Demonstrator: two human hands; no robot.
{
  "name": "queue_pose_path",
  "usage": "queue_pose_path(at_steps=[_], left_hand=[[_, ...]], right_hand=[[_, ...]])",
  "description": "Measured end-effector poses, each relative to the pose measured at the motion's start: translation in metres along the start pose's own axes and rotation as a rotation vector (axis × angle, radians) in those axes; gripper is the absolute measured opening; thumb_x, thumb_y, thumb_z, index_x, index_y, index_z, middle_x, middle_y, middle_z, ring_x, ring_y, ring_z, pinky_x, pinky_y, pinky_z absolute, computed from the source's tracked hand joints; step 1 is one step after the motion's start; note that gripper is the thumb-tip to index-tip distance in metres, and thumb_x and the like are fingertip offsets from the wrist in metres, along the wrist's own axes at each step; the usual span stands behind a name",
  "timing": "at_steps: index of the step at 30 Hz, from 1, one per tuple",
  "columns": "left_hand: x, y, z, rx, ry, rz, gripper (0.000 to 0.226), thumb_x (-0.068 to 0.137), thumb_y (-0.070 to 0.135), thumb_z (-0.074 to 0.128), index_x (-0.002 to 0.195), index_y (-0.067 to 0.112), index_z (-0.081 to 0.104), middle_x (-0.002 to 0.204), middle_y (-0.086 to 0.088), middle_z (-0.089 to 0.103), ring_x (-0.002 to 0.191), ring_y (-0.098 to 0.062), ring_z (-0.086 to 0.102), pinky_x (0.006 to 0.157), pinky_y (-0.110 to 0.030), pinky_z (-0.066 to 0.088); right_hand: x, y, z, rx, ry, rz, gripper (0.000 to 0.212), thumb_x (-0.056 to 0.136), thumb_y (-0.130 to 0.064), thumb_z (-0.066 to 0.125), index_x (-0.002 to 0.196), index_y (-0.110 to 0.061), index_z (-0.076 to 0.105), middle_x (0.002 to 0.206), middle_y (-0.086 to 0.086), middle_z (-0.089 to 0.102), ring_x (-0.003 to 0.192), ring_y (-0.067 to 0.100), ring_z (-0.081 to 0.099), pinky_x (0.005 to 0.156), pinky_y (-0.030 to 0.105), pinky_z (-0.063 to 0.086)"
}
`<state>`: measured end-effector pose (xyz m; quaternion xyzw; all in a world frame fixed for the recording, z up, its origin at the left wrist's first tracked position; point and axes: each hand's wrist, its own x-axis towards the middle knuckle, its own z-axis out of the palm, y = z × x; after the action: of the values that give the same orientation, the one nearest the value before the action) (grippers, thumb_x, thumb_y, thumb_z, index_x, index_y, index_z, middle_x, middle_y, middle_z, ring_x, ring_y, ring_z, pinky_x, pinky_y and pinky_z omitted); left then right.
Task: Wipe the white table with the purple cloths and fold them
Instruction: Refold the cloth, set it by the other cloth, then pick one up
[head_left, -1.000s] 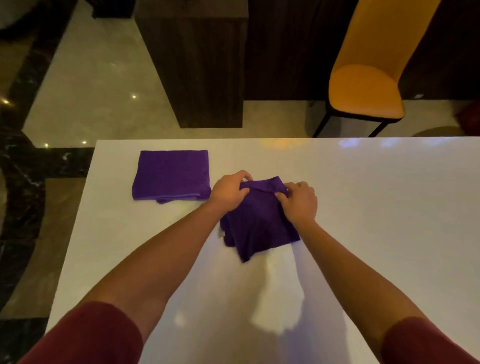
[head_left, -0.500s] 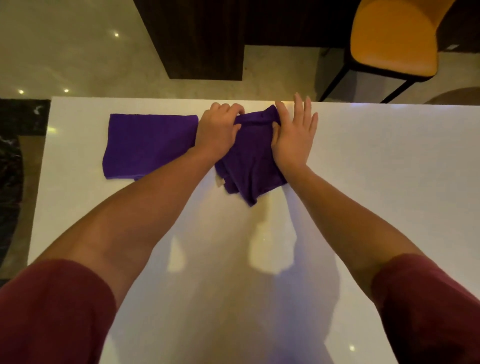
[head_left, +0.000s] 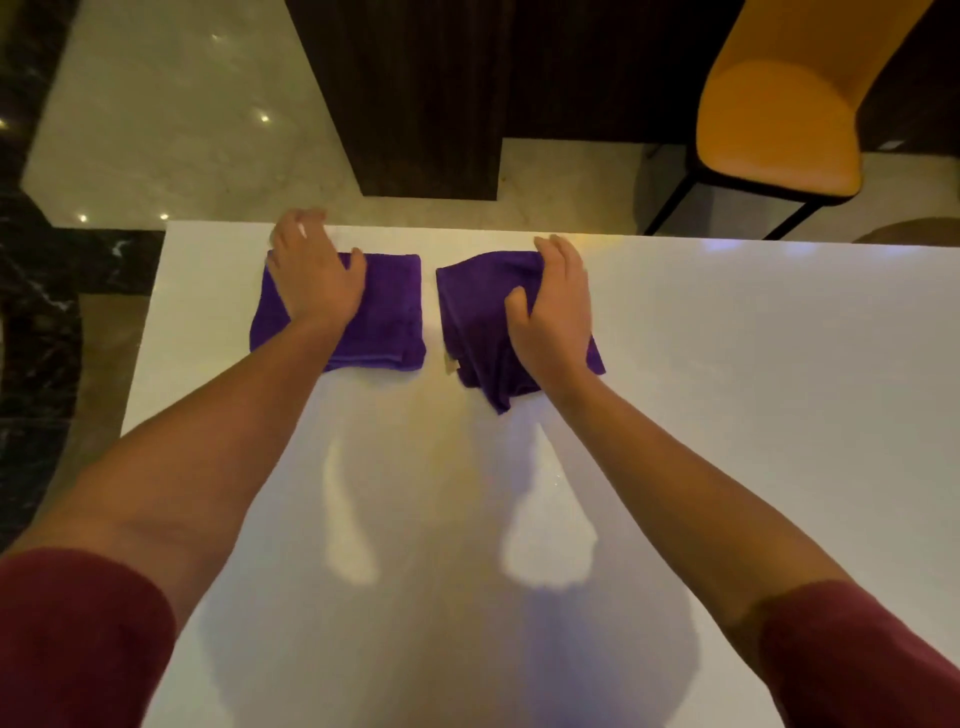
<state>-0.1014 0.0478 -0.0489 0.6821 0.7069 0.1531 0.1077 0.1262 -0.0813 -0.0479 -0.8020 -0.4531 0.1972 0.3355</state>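
Note:
Two purple cloths lie side by side near the far edge of the white table. The left cloth is a neat folded square. My left hand rests flat on its left part, fingers spread and reaching past its far edge. The right cloth is folded less evenly, with a corner poking towards me. My right hand lies palm down on its right half, fingertips at the far right corner and thumb bent on the fabric. A narrow strip of table separates the cloths.
An orange chair on black legs stands beyond the table at the far right. A dark wooden cabinet stands on the marble floor behind the table. The table's left edge runs close to the left cloth.
My left hand has let go of the right cloth and moved left onto the folded cloth. The right hand has slid over the right cloth, which now lies apart from the left one.

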Motion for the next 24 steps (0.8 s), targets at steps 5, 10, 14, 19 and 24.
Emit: queue_pose_path(at_steps=[5,10,14,19,24], left_hand=[[-0.017,-0.065,-0.012,-0.16,-0.111,-0.431,0.071,0.095,0.047,0.064,0.147,0.005,0.04,0.15,-0.021,0.042,0.134,-0.043,0.048,0.109,-0.052,0.044],[-0.015,-0.084,-0.018,-0.52,-0.263,-0.675,0.069,0.089,0.051,0.074,0.134,0.0,0.059,0.135,-0.018,0.065,0.121,-0.036,0.064,0.104,-0.044,0.053],[-0.034,-0.082,-0.041,-0.905,-0.488,-0.724,0.035,0.081,0.039,0.086,0.099,0.012,0.072,0.107,-0.009,0.078,0.092,-0.023,0.076,0.083,-0.038,0.061],[-0.086,-0.052,-0.099,-0.976,-0.646,-0.458,0.027,0.084,0.037,0.084,0.102,0.018,0.079,0.104,-0.003,0.082,0.091,-0.018,0.079,0.074,-0.03,0.06],[-0.137,-0.008,-0.15,-1.107,-0.71,-0.299,0.04,0.085,0.041,0.082,0.12,0.026,0.073,0.113,0.002,0.079,0.101,-0.019,0.077,0.076,-0.034,0.062]], right_hand=[[-0.031,-0.053,0.041,0.135,-0.254,-0.071,0.054,0.1,-0.02,0.065,0.151,-0.016,0.049,0.154,0.004,0.052,0.119,0.015,0.061,0.092,0.029,0.055],[-0.039,-0.077,0.074,0.205,-0.487,0.193,0.066,0.098,-0.031,0.067,0.157,-0.013,0.042,0.153,0.01,0.052,0.118,0.021,0.058,0.088,0.031,0.045],[-0.048,-0.08,0.072,0.373,-0.494,0.477,0.076,0.094,-0.033,0.077,0.156,-0.01,0.04,0.141,0.014,0.058,0.116,0.033,0.067,0.089,0.041,0.06],[-0.084,-0.069,0.034,0.547,-0.588,0.607,0.065,0.091,-0.04,0.082,0.139,-0.005,0.056,0.108,0.006,0.069,0.09,0.02,0.067,0.066,0.03,0.055],[-0.131,-0.05,-0.021,0.756,-0.539,0.614,0.054,0.088,-0.034,0.086,0.129,-0.006,0.063,0.127,0.007,0.072,0.115,0.025,0.07,0.082,0.037,0.061]])
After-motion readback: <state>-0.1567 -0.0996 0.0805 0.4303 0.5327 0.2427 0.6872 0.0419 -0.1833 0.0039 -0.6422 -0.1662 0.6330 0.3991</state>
